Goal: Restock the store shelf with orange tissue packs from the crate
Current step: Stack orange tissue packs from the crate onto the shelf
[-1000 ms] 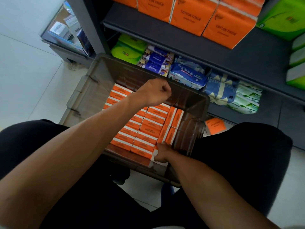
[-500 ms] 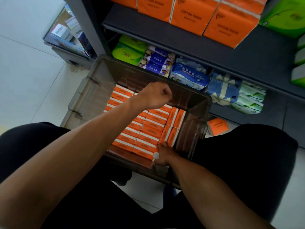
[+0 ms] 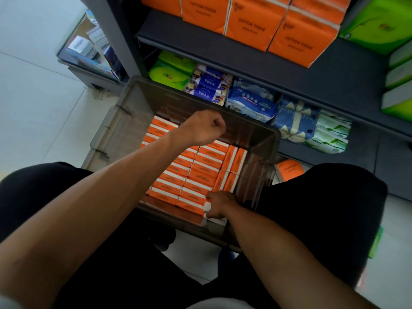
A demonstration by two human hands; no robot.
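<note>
Head view: barely anything has shifted over the last second. Your left hand (image 3: 204,127) is still a closed fist above the far side of the crate (image 3: 124,121), fingers curled on nothing, same spot as before. Your right hand (image 3: 219,202) has stayed at the near right corner of the crate, and now its fingers look curled round the end of one orange tissue pack (image 3: 213,217), white edge showing under the knuckles; earlier it only rested there, so the grip looks to be tightening. How firm the hold is, cannot tell, the hand hides it. The remaining packs (image 3: 196,172) lie in tidy rows in the crate, none lifted yet. The shelf (image 3: 334,70) above already carries large orange packs (image 3: 252,25). One stray orange pack (image 3: 289,169) sits on the floor beside the crate. Judgement: pick under way, restock not yet advanced.
</note>
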